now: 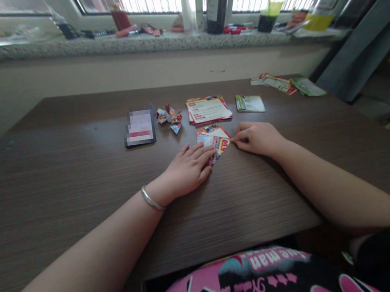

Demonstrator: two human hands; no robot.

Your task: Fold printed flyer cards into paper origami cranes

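The folded paper (221, 143) lies on the counter (77, 180), on the near side of the card stack (209, 109) and between the two hands; it presents a slanted flap with large red numerals on yellow, and a white and orange printed part shows beyond the flap. The left hand (189, 169) rests palm down, its fingers extended across the left part of the folded paper; its grip is not closed on anything. The right hand (259, 140) is at the right corner of the folded paper; its grip is together, thumb and forefinger clamped on that corner. A silver bangle (150, 198) encircles the left wrist. The card stack shows red-headed text lines on its top sheet; to its left stands a folded paper piece (170, 115) with several points, and farther left lies a flat, dark-edged object (139, 127) whose face is blurred. To the right of the card stack lies a smaller stack (250, 104) with green print; printed strips (278, 82) and a green leaflet (308, 86) lie near the far right edge of the counter. Behind the counter, the speckled window sill (95, 46) carries a dark bottle (216, 2), a white bottle (185, 3) and assorted small articles.
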